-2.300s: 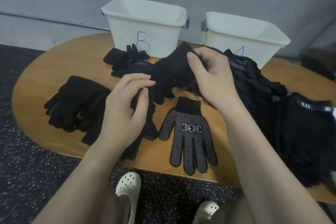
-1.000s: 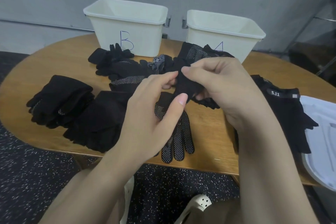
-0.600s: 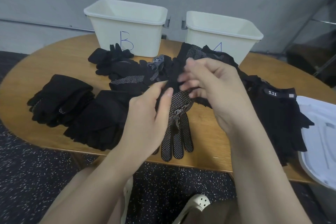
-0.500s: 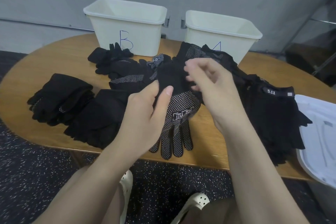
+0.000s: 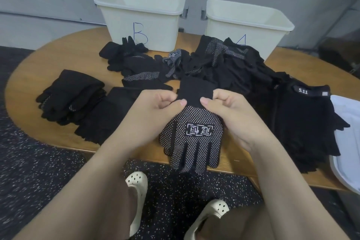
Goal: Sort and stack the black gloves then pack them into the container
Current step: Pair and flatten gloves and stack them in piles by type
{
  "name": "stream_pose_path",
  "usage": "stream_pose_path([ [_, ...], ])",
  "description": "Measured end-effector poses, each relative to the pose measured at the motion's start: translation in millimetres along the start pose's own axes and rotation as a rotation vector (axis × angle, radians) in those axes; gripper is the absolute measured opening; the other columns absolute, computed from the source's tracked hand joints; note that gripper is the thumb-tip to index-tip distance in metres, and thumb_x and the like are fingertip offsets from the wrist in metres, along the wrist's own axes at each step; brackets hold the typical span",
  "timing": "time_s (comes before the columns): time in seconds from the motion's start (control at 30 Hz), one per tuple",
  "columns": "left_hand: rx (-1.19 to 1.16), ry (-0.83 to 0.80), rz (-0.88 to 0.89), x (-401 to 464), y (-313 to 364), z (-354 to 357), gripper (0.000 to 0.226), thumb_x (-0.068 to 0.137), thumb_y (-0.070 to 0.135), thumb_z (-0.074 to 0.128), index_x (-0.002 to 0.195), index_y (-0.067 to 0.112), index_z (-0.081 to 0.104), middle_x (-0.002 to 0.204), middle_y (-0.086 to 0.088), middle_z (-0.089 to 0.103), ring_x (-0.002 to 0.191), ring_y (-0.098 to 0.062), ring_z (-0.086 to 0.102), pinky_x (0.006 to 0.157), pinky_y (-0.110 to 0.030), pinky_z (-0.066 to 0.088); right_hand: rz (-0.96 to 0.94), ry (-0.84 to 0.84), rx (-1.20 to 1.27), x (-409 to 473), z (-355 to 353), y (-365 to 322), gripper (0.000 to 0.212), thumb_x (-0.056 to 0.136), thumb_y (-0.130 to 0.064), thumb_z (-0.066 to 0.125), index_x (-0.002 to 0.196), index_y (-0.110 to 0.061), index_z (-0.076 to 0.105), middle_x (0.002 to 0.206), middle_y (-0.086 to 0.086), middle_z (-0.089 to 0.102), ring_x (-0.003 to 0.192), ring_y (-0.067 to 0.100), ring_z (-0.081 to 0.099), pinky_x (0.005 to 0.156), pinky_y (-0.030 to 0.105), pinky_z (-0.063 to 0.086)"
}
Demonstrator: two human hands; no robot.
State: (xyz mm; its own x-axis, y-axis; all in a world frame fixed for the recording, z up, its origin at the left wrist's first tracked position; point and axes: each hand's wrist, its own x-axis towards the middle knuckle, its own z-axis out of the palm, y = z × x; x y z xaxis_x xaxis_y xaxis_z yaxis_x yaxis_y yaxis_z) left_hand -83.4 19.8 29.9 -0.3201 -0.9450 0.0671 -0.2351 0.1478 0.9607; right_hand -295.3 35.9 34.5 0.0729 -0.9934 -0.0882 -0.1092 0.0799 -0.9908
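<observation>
A black dotted glove (image 5: pixel 194 136) with a white logo lies palm up at the table's front edge, fingers pointing toward me. My left hand (image 5: pixel 153 111) pinches the left side of its cuff and my right hand (image 5: pixel 229 111) pinches the right side. A loose heap of black gloves (image 5: pixel 224 64) lies behind it. Two neat glove stacks (image 5: pixel 72 95) sit at the left. Gloves tagged 5.11 (image 5: pixel 303 119) are piled at the right. Two cream containers stand at the back: one marked B (image 5: pixel 140 17), the other (image 5: pixel 247 23) to its right.
The oval wooden table (image 5: pixel 39 68) ends just in front of the glove's fingertips. A white lid (image 5: pixel 346 142) overhangs the right edge. Below the table are a speckled dark floor and my white clogs (image 5: pixel 136 185).
The dotted glove, earlier bunched between my hands above the heap, is now spread flat at the front edge. Both hands have come down to pinch its cuff.
</observation>
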Motion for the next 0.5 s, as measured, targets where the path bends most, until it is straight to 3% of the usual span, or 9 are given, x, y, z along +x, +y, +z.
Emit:
stream_pose_path([
  [0.07, 0.110, 0.034, -0.051, 3.8, -6.0, 0.2, 0.021, 0.099, 0.024, 0.066, 0.086, 0.009, 0.075, 0.074, 0.001, 0.077, 0.071, -0.013, 0.073, 0.072, -0.032, 0.054, -0.009, 0.049, -0.108, 12.9, -2.1, 7.6, 0.042, 0.096, -0.030, 0.071, 0.071, -0.007, 0.045, 0.070, 0.017, 0.048, 0.070, 0.025, 0.046, 0.080, 0.038, 0.041],
  [0.13, 0.191, 0.053, -0.088, 8.7, -10.2, -1.0, 0.014, 0.098, 0.024, 0.068, 0.090, 0.016, 0.077, 0.078, 0.004, 0.079, 0.071, -0.015, 0.075, 0.070, -0.034, 0.059, -0.024, 0.070, -0.156, 23.2, -4.4, 11.4, 0.050, 0.094, -0.035, 0.071, 0.071, -0.008, 0.036, 0.069, 0.012, 0.036, 0.072, 0.023, 0.035, 0.078, 0.039, 0.035],
  [0.23, 0.183, 0.071, -0.149, 14.3, -15.1, -4.0, 0.019, 0.093, 0.029, 0.074, 0.108, 0.016, 0.075, 0.085, 0.002, 0.080, 0.070, -0.024, 0.077, 0.076, -0.045, 0.064, -0.035, 0.082, -0.214, 32.7, -10.1, 11.7, 0.047, 0.096, -0.032, 0.071, 0.068, -0.013, 0.039, 0.067, 0.014, 0.038, 0.070, 0.022, 0.037, 0.076, 0.037, 0.039],
  [0.3, 0.192, 0.075, -0.173, 15.2, -17.0, -4.1, 0.028, 0.091, 0.029, 0.076, 0.116, 0.015, 0.072, 0.085, 0.004, 0.079, 0.068, -0.025, 0.076, 0.077, -0.045, 0.064, -0.043, 0.058, -0.238, 37.6, -15.4, 13.6, 0.047, 0.097, -0.031, 0.070, 0.073, -0.004, 0.040, 0.069, 0.025, 0.045, 0.071, 0.021, 0.040, 0.077, 0.036, 0.041],
  [0.4, 0.230, 0.099, -0.168, 14.1, -18.2, -3.8, 0.028, 0.091, 0.026, 0.077, 0.116, 0.016, 0.071, 0.081, 0.007, 0.079, 0.062, -0.020, 0.075, 0.073, -0.033, 0.063, -0.054, 0.045, -0.240, 43.7, -19.3, 17.5, 0.049, 0.095, -0.034, 0.071, 0.081, 0.004, 0.044, 0.081, 0.040, 0.051, 0.077, 0.022, 0.047, 0.083, 0.039, 0.045],
  [0.5, 0.316, 0.151, -0.136, 13.1, -20.0, -4.6, 0.028, 0.091, 0.029, 0.076, 0.117, 0.019, 0.071, 0.082, 0.008, 0.078, 0.058, -0.007, 0.071, 0.066, -0.018, 0.058, -0.077, 0.084, -0.247, 48.3, -15.4, 20.3, 0.043, 0.096, -0.029, 0.072, 0.070, -0.006, 0.046, 0.072, 0.031, 0.046, 0.072, 0.022, 0.040, 0.077, 0.034, 0.043],
])
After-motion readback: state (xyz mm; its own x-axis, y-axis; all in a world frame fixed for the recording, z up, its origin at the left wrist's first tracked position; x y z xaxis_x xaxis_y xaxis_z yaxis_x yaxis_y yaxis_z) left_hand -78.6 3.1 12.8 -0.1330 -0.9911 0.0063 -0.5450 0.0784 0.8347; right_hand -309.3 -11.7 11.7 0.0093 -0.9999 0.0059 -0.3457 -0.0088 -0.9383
